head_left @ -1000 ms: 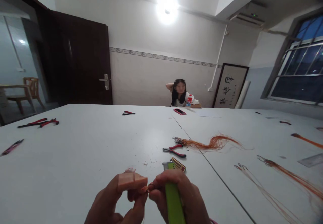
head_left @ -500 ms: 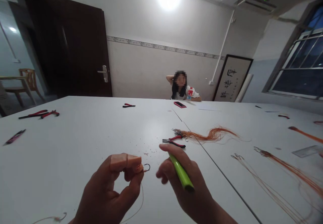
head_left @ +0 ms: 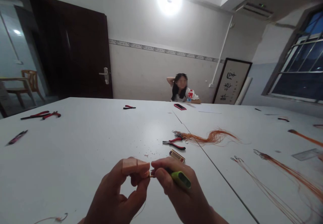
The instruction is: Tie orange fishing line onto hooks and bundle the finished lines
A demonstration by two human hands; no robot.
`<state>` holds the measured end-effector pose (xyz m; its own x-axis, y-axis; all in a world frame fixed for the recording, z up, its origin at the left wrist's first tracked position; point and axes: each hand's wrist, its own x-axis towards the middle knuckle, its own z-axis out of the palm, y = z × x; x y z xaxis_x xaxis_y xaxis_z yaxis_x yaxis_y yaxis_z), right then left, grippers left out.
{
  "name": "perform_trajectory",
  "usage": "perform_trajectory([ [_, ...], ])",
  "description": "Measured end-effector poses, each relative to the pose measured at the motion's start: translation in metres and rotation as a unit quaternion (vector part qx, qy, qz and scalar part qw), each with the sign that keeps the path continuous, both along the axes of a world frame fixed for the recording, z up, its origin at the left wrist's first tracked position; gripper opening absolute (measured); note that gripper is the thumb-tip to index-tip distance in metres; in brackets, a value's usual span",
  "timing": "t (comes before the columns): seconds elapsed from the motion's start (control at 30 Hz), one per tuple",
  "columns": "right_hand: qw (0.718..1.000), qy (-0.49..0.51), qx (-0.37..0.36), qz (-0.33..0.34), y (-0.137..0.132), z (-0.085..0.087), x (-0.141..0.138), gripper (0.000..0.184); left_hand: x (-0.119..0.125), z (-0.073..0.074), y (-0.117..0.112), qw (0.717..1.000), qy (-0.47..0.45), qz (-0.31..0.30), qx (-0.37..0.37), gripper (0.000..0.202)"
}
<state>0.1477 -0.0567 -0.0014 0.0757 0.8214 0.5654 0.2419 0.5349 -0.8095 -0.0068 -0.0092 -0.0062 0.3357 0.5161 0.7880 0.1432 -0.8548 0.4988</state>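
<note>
My left hand [head_left: 118, 190] pinches a fish hook between thumb and forefinger, with a thin line trailing below. Peach-coloured tape [head_left: 130, 166] wraps its index finger. Most of the hook is hidden by fingertips. My right hand [head_left: 180, 187] is closed around a bright green handle [head_left: 182, 179], whose working end I cannot see. Its thumb and forefinger meet the left fingertips at the hook. Just beyond the right hand lie a patterned brown and gold piece [head_left: 177, 155] and red-and-black pliers [head_left: 174, 143].
A bundle of hooks with orange lines [head_left: 209, 137] lies past the pliers. More hook bundles [head_left: 282, 170] spread to the right. Other pliers [head_left: 51, 115] lie at the far left. A loose hook [head_left: 60, 218] is at front left. A person [head_left: 180, 87] sits across the table near a phone [head_left: 180, 106].
My right hand has moved left and down to meet the left fingertips, covering the hook. My left hand has shifted slightly right. The patterned piece has come into sight.
</note>
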Motion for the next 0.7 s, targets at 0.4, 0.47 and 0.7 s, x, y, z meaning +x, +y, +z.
perform_trajectory([
  [0.4, 1.000, -0.012, -0.016, -0.009, -0.0004, 0.0028, -0.0045, 0.011, -0.0017, -0.0019, 0.0024, 1.000, 0.010, 0.008, 0.005, 0.027],
  [0.47, 1.000, 0.010, -0.027, 0.000, 0.0002, 0.0026, -0.0047, 0.009, -0.0015, -0.0002, 0.0016, 1.000, 0.006, 0.003, 0.008, 0.025],
  [0.7, 0.999, 0.035, -0.030, 0.002, 0.0035, -0.0002, -0.0101, 0.005, 0.0012, 0.0024, -0.0020, 0.999, -0.038, 0.024, -0.018, 0.024],
])
